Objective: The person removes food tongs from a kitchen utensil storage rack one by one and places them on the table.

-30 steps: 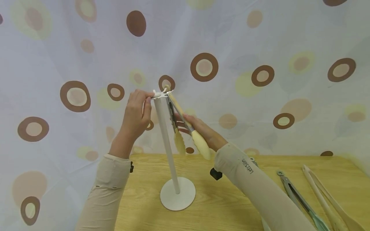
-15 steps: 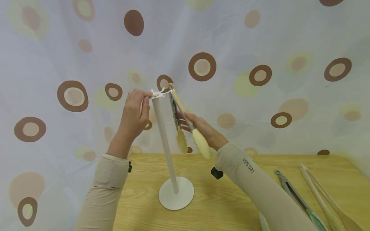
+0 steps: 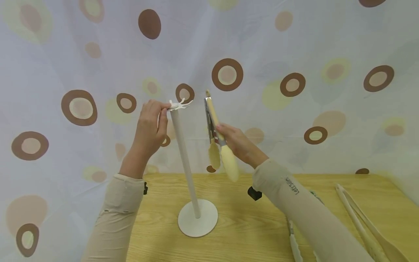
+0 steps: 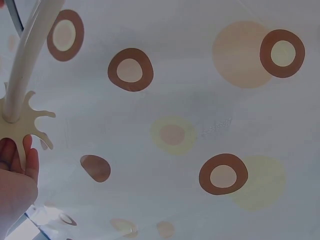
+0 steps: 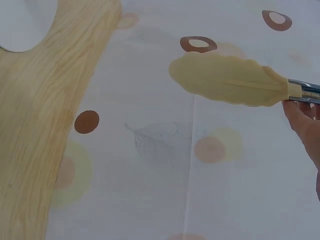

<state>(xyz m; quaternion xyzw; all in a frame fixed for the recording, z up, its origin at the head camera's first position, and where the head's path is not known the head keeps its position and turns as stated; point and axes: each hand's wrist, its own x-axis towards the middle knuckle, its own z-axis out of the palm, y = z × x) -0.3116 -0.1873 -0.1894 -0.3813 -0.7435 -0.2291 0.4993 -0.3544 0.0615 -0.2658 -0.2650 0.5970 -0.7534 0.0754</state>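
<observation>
My left hand (image 3: 151, 123) pinches the edge of the hooked white top (image 3: 178, 106) of a utensil stand. Its slim pole (image 3: 184, 156) leans a little and runs down to a round base (image 3: 198, 223). In the left wrist view, fingers of the left hand (image 4: 17, 192) lie against one arm of the hooked top (image 4: 22, 129). To the right of the stand, my right hand (image 3: 240, 143) grips pale yellow and steel tongs (image 3: 230, 163) with the scalloped heads down. The tongs hang in the air, apart from the hooks. One tong head (image 5: 225, 80) shows large in the right wrist view.
Beige tongs (image 3: 353, 218) lie on the wooden table (image 3: 248, 225) at the right. Other utensils, partly hidden under the right sleeve, show a pale tip (image 3: 295, 247). A dotted curtain (image 3: 262, 43) hangs behind the table.
The yellow tongs have come off the stand's hooks and moved right with my right hand. My left hand keeps its pinch on the stand's top. The view has shifted slightly.
</observation>
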